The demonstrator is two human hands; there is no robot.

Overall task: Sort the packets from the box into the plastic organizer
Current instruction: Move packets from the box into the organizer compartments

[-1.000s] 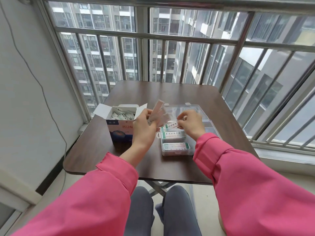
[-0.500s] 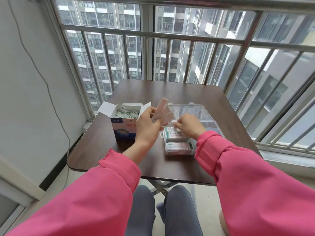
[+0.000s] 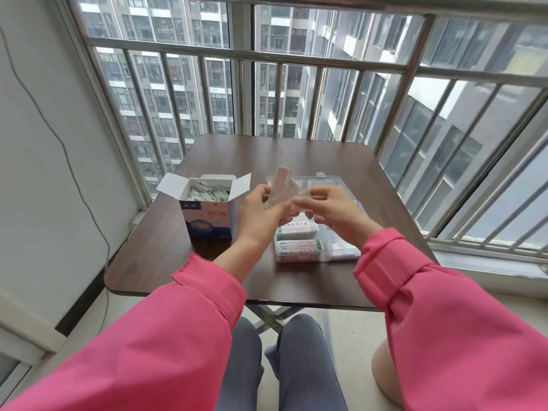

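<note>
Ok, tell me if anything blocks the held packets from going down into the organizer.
Nothing visible does. The left hand holds the packets right above the plastic organizer, whose lid is open. The right hand pinches one packet there. Some front compartments already hold packets.

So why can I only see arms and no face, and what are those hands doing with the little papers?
The camera sits on the person's head and looks down, so you see only their pink sleeves, knees and hands. There is no machine here, just a person. On the brown table stands an open cardboard box full of small packets. Beside it lies a clear plastic organizer with its lid open and some packs already inside. The left hand holds a small bunch of packets fanned upward. The right hand pinches one of them, probably to pull it out and put it in the organizer.
</note>
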